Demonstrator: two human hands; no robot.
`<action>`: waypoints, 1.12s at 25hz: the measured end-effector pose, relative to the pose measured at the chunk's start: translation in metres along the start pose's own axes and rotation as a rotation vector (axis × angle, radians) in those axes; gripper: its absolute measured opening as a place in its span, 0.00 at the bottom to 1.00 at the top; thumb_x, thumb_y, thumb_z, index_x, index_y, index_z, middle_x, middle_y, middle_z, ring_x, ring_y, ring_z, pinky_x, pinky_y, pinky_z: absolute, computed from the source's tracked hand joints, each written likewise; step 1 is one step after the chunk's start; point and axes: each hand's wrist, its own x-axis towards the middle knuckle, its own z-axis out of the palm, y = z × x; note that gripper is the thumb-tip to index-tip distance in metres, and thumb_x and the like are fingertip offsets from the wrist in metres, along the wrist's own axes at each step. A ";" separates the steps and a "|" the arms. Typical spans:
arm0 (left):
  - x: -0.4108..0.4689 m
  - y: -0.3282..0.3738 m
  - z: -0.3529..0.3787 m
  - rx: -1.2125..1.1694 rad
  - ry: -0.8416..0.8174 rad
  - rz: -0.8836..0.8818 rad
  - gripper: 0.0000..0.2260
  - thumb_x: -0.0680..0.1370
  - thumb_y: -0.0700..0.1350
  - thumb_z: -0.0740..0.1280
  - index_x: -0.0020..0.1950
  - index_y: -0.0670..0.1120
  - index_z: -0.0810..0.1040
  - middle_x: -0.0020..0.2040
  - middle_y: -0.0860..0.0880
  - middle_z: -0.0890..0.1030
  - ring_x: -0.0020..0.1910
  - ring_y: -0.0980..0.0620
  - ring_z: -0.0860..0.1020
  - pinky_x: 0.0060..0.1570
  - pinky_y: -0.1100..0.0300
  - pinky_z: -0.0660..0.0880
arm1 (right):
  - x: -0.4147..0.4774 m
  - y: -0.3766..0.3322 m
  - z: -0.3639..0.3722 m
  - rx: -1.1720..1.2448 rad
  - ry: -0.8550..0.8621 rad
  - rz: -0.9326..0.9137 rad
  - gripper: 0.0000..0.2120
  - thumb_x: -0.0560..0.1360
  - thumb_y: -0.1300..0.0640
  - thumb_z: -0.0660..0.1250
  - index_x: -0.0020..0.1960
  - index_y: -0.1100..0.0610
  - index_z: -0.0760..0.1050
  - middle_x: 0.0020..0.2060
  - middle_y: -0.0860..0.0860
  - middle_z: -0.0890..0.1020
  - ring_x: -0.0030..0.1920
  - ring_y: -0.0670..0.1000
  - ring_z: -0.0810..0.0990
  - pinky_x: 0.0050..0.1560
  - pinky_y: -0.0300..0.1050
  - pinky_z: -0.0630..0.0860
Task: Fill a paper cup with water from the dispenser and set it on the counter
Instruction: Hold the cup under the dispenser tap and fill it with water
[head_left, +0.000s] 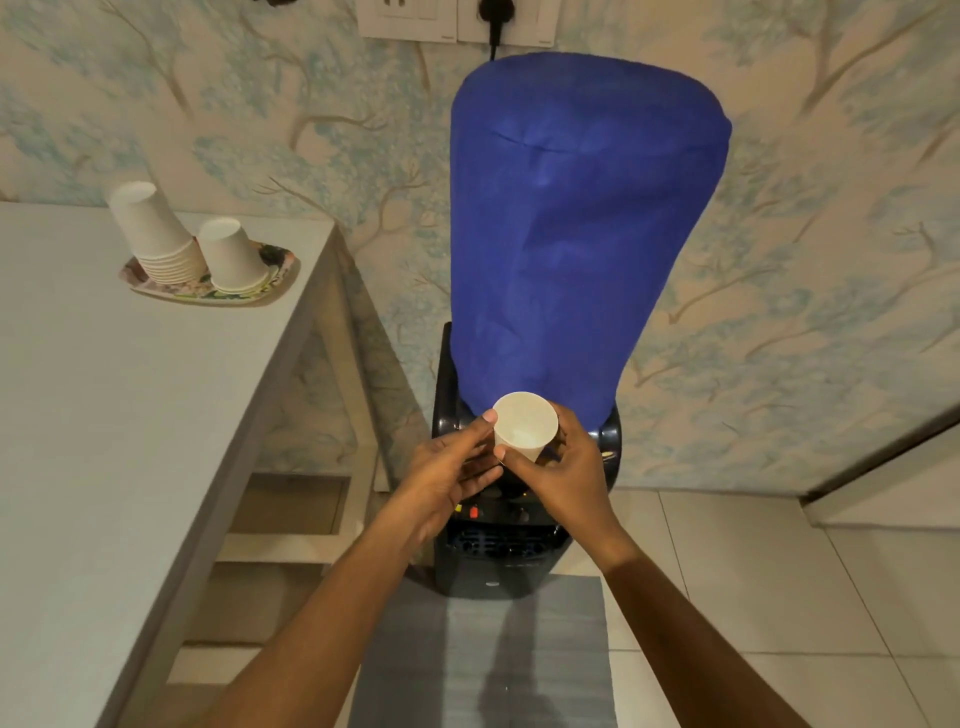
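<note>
A white paper cup (524, 422) is held upright in front of the black water dispenser (493, 561), just below its blue-covered bottle (576, 234). My right hand (561, 473) wraps around the cup's lower part. My left hand (447, 473) touches the cup's rim and side with thumb and fingertips. I cannot tell whether there is water in the cup. The dispenser's taps are hidden behind my hands. The grey counter (104, 415) lies to the left.
On the counter's far end a patterned tray (283, 265) carries a stack of upturned paper cups (156, 234) and a single upturned cup (231, 257). A grey mat (483, 660) lies on the tiled floor before the dispenser. A plug (493, 10) sits in the wall socket above.
</note>
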 end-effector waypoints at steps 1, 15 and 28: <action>0.001 -0.004 0.002 -0.009 0.001 -0.002 0.28 0.63 0.55 0.82 0.57 0.38 0.86 0.51 0.39 0.88 0.51 0.46 0.87 0.55 0.51 0.83 | -0.002 0.002 -0.002 -0.005 0.001 0.002 0.30 0.68 0.49 0.82 0.62 0.33 0.71 0.56 0.26 0.79 0.62 0.35 0.78 0.54 0.30 0.78; 0.033 -0.084 -0.016 -0.078 0.071 -0.088 0.16 0.67 0.51 0.81 0.49 0.42 0.89 0.49 0.41 0.88 0.46 0.50 0.87 0.45 0.59 0.83 | -0.028 0.089 0.004 0.029 -0.029 0.092 0.32 0.69 0.57 0.82 0.70 0.49 0.74 0.60 0.37 0.82 0.63 0.41 0.79 0.56 0.41 0.82; 0.081 -0.211 -0.078 -0.172 0.137 -0.214 0.21 0.67 0.47 0.79 0.55 0.37 0.86 0.52 0.39 0.86 0.46 0.51 0.86 0.49 0.59 0.84 | -0.079 0.209 0.035 -0.032 -0.059 0.251 0.31 0.67 0.60 0.84 0.63 0.44 0.74 0.56 0.37 0.80 0.58 0.31 0.78 0.49 0.28 0.78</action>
